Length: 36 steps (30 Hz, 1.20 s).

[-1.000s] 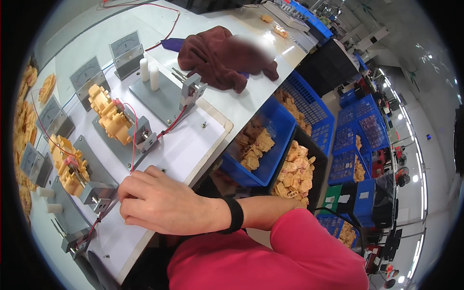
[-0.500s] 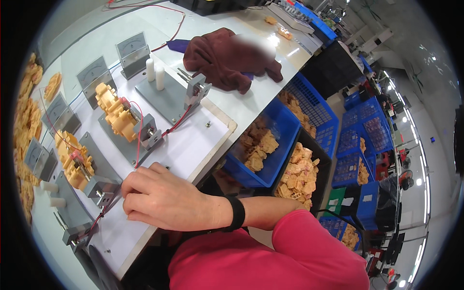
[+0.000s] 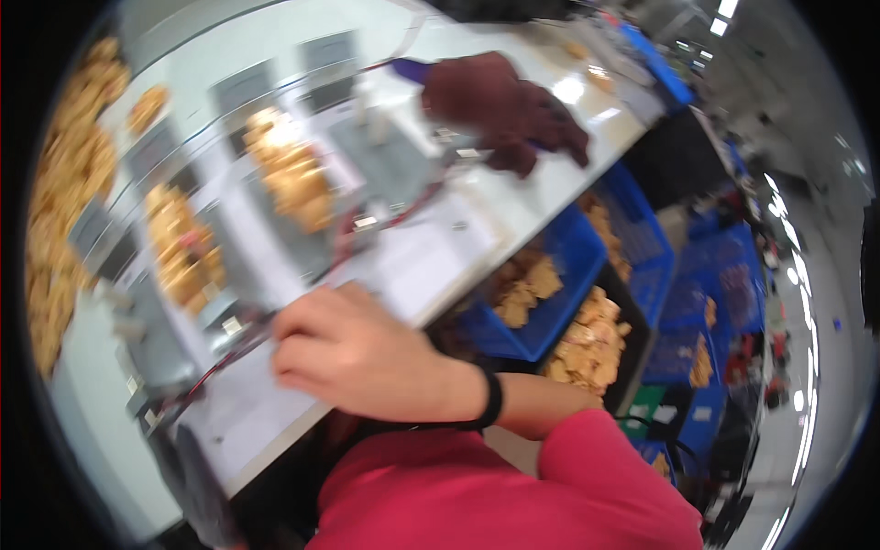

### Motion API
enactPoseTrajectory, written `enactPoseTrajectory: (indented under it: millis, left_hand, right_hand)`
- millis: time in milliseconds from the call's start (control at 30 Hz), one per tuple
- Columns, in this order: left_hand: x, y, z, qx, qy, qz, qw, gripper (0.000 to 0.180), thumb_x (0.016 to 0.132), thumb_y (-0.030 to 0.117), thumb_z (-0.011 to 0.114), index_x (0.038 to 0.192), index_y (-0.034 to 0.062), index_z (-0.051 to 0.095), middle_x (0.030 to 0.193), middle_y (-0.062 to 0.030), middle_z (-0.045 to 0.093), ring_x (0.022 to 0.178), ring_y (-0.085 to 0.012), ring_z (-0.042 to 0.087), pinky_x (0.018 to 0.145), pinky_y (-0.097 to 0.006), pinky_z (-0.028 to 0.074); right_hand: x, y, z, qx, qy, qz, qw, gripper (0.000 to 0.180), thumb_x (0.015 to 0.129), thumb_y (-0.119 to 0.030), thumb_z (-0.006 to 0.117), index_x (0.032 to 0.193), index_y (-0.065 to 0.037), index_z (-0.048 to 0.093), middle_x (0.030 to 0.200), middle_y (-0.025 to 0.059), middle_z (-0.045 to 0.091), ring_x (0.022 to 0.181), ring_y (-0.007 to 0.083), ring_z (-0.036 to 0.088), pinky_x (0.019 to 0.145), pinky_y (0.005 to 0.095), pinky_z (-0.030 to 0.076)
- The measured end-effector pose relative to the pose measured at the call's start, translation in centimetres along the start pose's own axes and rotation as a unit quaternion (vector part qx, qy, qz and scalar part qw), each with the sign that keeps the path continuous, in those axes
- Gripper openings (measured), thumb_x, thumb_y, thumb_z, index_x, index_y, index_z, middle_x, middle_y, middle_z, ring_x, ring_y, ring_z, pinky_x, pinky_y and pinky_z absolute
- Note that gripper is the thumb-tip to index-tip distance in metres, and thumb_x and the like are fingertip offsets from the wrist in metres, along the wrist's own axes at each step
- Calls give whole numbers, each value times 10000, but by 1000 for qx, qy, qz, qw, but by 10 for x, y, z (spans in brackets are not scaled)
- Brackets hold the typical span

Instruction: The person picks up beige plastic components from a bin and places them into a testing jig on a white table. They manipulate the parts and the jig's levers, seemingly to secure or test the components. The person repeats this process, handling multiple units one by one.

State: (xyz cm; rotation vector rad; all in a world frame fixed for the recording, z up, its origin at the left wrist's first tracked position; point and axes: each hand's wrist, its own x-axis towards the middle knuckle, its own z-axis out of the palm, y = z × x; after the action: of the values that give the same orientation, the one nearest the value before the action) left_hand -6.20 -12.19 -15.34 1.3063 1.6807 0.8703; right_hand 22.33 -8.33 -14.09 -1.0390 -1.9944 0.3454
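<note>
Right hand [image 3: 367,362], black band at wrist, has slid fwd along white bench edge [image 3: 275,440] vs 1 s ago, fingers curled over red wire [image 3: 220,362] by grey fixture [image 3: 170,344], grip unclear thru blur; left hand not in view; work ongoing.

White workbench [image 3: 513,206], blue crates [image 3: 587,257] beside, bright ceiling lights [image 3: 724,9].
</note>
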Motion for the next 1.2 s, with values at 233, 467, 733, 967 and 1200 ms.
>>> enactPoseTrajectory:
  millis: [233,467,733,967,1200]
  left_hand:
    - [8,1,9,21,40,62,997,590,881,2,473,1464,-28,386,1554,-175,335,1446,-291,314,1178,-390,246]
    - [5,3,10,3,44,65,997,626,875,-8,498,1489,2,372,1562,-174,319,1451,-296,311,1179,-404,264]
    - [5,4,11,3,39,85,996,629,883,-19,509,1495,21,369,1554,-171,332,1449,-286,318,1183,-403,265]
    - [6,2,10,8,39,81,996,622,889,-18,505,1495,21,371,1550,-174,336,1451,-287,315,1180,-398,267]
    - [5,4,10,0,39,83,996,610,892,-8,500,1489,5,373,1545,-179,341,1454,-287,310,1178,-394,265]
  right_hand:
    - [2,-1,-3,-39,-50,27,998,133,758,-131,789,857,-131,699,963,14,613,884,218,587,770,347,421]
    - [2,-5,-5,-55,-68,33,996,168,731,-111,814,870,-133,722,977,27,618,897,225,578,782,342,421]
    - [2,-3,-4,-56,-66,28,996,164,735,-104,811,869,-129,722,989,33,623,903,227,576,789,336,425]
    - [2,-4,-4,-60,-64,21,996,161,735,-100,809,864,-124,717,988,33,625,897,228,576,785,339,427]
    - [2,-2,-5,-54,-71,-3,996,166,729,-88,809,860,-112,709,948,24,623,878,222,582,759,339,427]
